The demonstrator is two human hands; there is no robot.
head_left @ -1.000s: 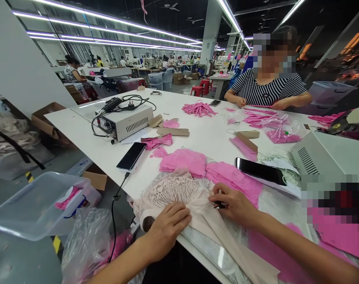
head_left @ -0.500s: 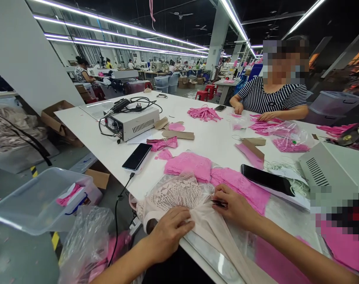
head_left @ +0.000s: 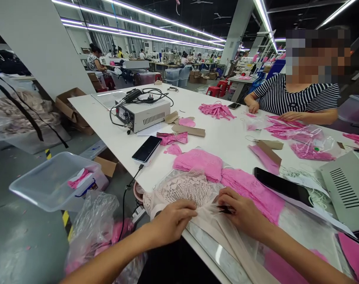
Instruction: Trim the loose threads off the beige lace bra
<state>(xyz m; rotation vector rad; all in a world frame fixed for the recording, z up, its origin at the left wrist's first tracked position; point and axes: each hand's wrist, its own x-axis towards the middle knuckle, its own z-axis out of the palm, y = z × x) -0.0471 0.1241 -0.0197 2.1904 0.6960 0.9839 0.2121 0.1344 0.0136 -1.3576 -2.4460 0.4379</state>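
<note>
A beige lace garment (head_left: 184, 189) lies over the table's near edge, its straps hanging toward me. My left hand (head_left: 175, 219) pinches the thin fabric at its middle between thumb and fingertips. My right hand (head_left: 241, 209) is closed round small dark thread snips (head_left: 225, 209), whose blades point left toward the fabric. The fingertips of that hand also press on the sheer cloth beside the lace. Just behind the garment are a stack of pink lace pieces (head_left: 199, 163) and a second pink stack (head_left: 253, 191), close to my right hand.
On the white table (head_left: 227, 146) are a grey control box (head_left: 146, 114) with cables, a phone (head_left: 146, 149) on the left and a dark phone (head_left: 281, 185) on the right. A co-worker in a striped top (head_left: 309, 94) handles pink strips opposite. A clear bin (head_left: 52, 183) stands lower left.
My left hand has gone from lying on the fabric to pinching it, its fingertips lifted. The snips show more plainly in my right hand. The whole view has shifted, moving the table rightward.
</note>
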